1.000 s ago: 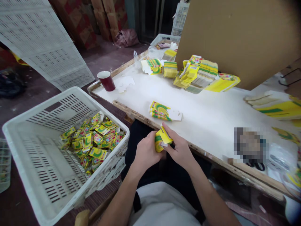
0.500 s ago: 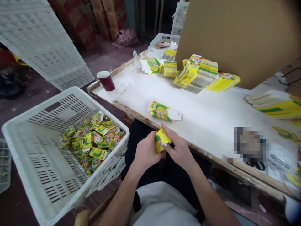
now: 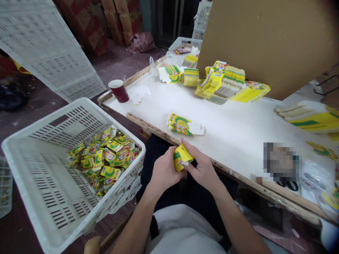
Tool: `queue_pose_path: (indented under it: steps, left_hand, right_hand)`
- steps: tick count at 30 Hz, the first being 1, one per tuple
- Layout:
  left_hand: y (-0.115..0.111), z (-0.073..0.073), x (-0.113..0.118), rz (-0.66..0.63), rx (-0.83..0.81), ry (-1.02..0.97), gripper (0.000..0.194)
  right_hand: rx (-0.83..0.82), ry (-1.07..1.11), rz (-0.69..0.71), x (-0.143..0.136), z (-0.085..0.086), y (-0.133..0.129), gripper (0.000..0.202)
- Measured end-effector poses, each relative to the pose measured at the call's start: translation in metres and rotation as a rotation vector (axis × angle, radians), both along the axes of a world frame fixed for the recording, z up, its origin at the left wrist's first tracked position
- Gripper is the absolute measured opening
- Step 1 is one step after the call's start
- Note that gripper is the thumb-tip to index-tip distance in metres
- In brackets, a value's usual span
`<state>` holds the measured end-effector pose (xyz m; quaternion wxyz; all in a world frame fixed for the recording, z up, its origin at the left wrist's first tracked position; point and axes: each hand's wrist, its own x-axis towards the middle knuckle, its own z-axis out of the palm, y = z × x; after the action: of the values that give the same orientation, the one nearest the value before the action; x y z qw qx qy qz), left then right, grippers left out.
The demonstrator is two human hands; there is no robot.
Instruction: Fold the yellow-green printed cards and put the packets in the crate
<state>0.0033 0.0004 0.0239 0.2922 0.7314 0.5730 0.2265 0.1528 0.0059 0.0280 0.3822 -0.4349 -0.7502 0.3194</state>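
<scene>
Between my two hands is a small yellow and green cardboard box (image 3: 179, 161), with a yellow flap standing up from it. My left hand (image 3: 165, 169) wraps round its left side. On the other side my right hand (image 3: 199, 165) pinches the box near the flap with thumb and fingers. Just beyond the hands, a short stack of flattened yellow and green cartons (image 3: 181, 124) lies on the white table (image 3: 227, 130), their white ends pointing right. To my left, a white plastic crate (image 3: 50, 169) holds a heap of small folded boxes (image 3: 106, 158).
A dark red mug (image 3: 119, 92) stands at the table's left corner, beside white paper scraps (image 3: 141, 93). Bundles of flat cartons (image 3: 230, 81) line the back, before a big cardboard sheet (image 3: 267, 42). Scissors (image 3: 290, 185) and a clear plastic bag (image 3: 317, 178) lie at the right.
Almost nothing differs. Both hands keep their hold on the small box, its flap shifting very slightly; the whole view has moved a few pixels.
</scene>
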Motion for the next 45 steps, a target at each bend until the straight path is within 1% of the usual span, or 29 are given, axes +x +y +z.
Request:
queue_pose_path:
  steps: [5,13,16,20,22,25,29,33,35,36,38,42,43,45]
  left_hand:
    - [0.0,0.002,0.0,0.022,-0.012,0.007,0.054]
    - [0.0,0.001,0.0,0.002,0.005,-0.001,0.045]
    - [-0.001,0.001,0.0,0.018,-0.007,-0.026,0.051]
    - [-0.003,0.002,0.0,0.045,0.012,-0.123,0.059]
    - [-0.003,0.002,-0.002,0.036,0.025,-0.161,0.059]
    - [-0.001,0.003,-0.006,-0.012,0.029,-0.175,0.058]
    - [0.001,0.002,-0.011,-0.052,0.051,-0.145,0.057]
    - [0.002,0.003,-0.014,-0.05,0.075,-0.145,0.056]
    - [0.002,0.004,-0.014,-0.045,0.088,-0.152,0.056]
    - [0.002,0.005,-0.013,-0.04,0.094,-0.159,0.057]
    - [0.002,0.006,-0.011,-0.027,0.107,-0.18,0.058]
    - [0.0,0.006,-0.003,0.014,0.144,-0.199,0.062]
    - [-0.001,0.006,-0.002,0.017,0.153,-0.198,0.065]
    - [-0.002,0.006,0.0,0.002,0.154,-0.2,0.072]
  right_hand:
    - [-0.011,0.004,-0.002,-0.001,0.001,0.0,0.061]
    - [-0.015,-0.002,-0.009,0.0,0.003,-0.001,0.061]
    - [-0.001,-0.006,-0.017,0.0,0.002,-0.001,0.061]
    - [0.026,-0.003,-0.017,0.002,0.005,-0.001,0.062]
    - [0.03,-0.003,-0.003,0.005,0.008,-0.001,0.063]
    - [0.018,-0.057,0.019,0.011,0.012,-0.001,0.06]
    - [0.018,-0.143,0.035,0.015,0.01,-0.004,0.055]
    - [0.038,-0.148,0.07,0.012,0.008,-0.007,0.05]
    - [0.008,-0.088,0.087,0.01,0.008,-0.007,0.053]
    - [-0.023,-0.023,0.076,0.009,0.007,-0.008,0.056]
    - [-0.113,0.177,0.013,0.004,0.003,-0.009,0.059]
    - [-0.316,0.648,-0.192,-0.01,-0.014,-0.008,0.04]
    - [-0.358,0.726,-0.234,-0.013,-0.018,-0.008,0.037]
    - [-0.422,0.81,-0.294,-0.018,-0.022,-0.007,0.032]
